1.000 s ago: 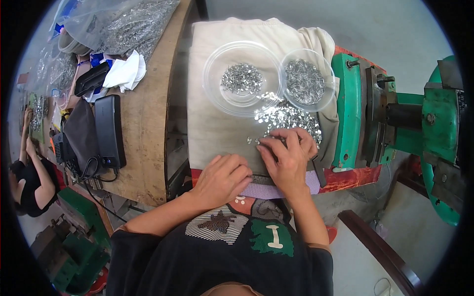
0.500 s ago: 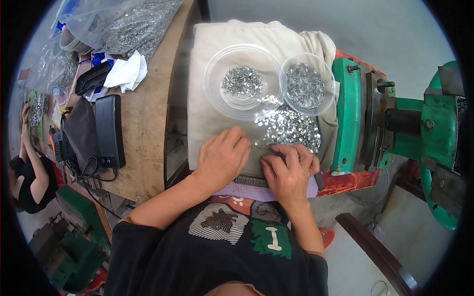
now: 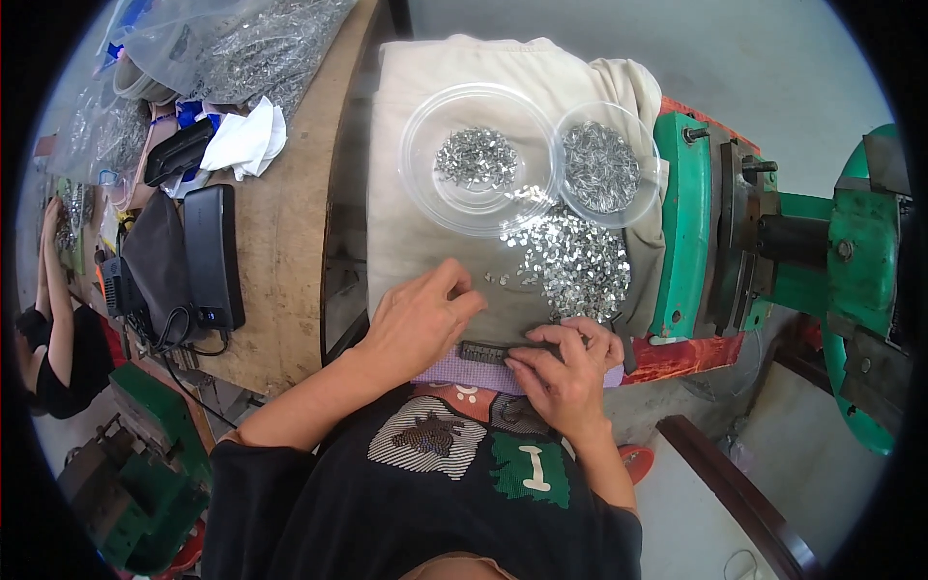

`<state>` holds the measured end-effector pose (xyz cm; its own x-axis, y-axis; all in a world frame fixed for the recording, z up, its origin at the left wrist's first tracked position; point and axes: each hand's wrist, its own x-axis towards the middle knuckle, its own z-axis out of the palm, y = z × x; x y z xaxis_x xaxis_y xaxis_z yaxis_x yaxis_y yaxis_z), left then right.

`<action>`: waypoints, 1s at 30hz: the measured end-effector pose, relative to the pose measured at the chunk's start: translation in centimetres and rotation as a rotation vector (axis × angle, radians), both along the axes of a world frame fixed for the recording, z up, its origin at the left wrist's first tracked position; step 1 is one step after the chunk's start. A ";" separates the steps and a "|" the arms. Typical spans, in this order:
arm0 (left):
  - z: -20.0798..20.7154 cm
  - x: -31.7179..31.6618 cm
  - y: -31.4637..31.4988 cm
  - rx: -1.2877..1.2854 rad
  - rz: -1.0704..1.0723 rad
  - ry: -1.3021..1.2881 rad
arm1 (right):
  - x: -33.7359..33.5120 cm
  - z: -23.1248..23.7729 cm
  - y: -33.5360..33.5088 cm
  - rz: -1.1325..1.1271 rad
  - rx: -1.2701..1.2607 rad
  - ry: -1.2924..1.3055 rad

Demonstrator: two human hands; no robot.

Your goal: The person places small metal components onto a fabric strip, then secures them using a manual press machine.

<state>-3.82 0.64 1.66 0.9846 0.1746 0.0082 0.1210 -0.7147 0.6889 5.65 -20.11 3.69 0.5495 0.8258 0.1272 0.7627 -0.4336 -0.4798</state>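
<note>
The dark ridged block (image 3: 481,352) lies low centre, on the purple cloth's (image 3: 443,372) upper edge. Your right hand (image 3: 568,370), half-curled, meets its right end; your left hand (image 3: 420,314), fingers bunched, is up-left. Whether either pinches anything, I can't tell. Beige cloth (image 3: 401,242) separates your left hand from the large tub (image 3: 410,145); a green machine (image 3: 677,227) bounds the right.

Beige cloth (image 3: 416,256) bears two clear tubs (image 3: 421,159), loose metal pieces (image 3: 585,266)

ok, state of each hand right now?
Left hand: fingers curled; can't tell if holding anything.
Right hand: fingers bent, beside dark ridged block; grip can't be told.
</note>
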 end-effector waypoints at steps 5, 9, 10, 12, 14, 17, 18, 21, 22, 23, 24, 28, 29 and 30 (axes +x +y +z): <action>0.6 -0.1 0.2 0.024 0.029 0.006 | 1.9 -0.7 2.9 -0.037 0.065 -0.080; 0.6 -0.4 -0.1 0.026 0.060 0.028 | 3.4 -1.8 5.6 0.000 0.095 -0.126; 0.6 -0.6 -0.1 0.003 0.059 0.020 | 3.6 -2.0 6.0 0.032 0.097 -0.125; 0.6 -0.8 -0.4 -0.020 0.056 0.012 | 3.8 -2.2 6.5 0.039 0.100 -0.103; 0.7 -1.2 -1.0 -0.142 0.045 -0.042 | 3.8 -2.3 6.8 0.038 0.109 -0.084; 0.7 -1.3 -2.2 -0.213 0.002 -0.086 | 3.6 -2.5 6.6 0.033 0.121 -0.092; 0.6 -1.3 -2.5 -0.214 0.002 -0.086 | 3.4 -2.5 6.3 0.032 0.127 -0.081; 0.2 -1.5 -3.6 -0.232 -0.055 -0.119 | 3.0 -1.0 4.2 0.002 0.110 -0.097; 0.1 -1.5 -3.9 -0.234 -0.053 -0.120 | 2.8 -0.6 3.3 0.003 0.109 -0.098; 0.0 -1.4 -4.2 -0.233 -0.067 -0.115 | 2.5 -0.3 2.3 -0.009 0.095 -0.088; 0.0 -1.3 -4.3 -0.233 -0.087 -0.111 | 2.2 0.2 1.2 -0.026 0.080 -0.080; -0.5 -1.1 -4.7 -0.183 -0.115 -0.112 | 0.4 -0.3 -1.5 -0.010 0.016 -0.058; -0.6 -1.1 -4.7 -0.163 -0.114 -0.117 | -0.1 -0.6 -1.8 -0.007 0.004 -0.045; -0.7 -1.1 -4.7 -0.144 -0.115 -0.123 | -0.2 -0.8 -2.0 -0.009 0.005 -0.046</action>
<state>-4.95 -4.08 0.99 0.9912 0.0694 0.1126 -0.0468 -0.6120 0.7895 5.42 -22.09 2.92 0.5504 0.8202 0.1559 0.7799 -0.4384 -0.4467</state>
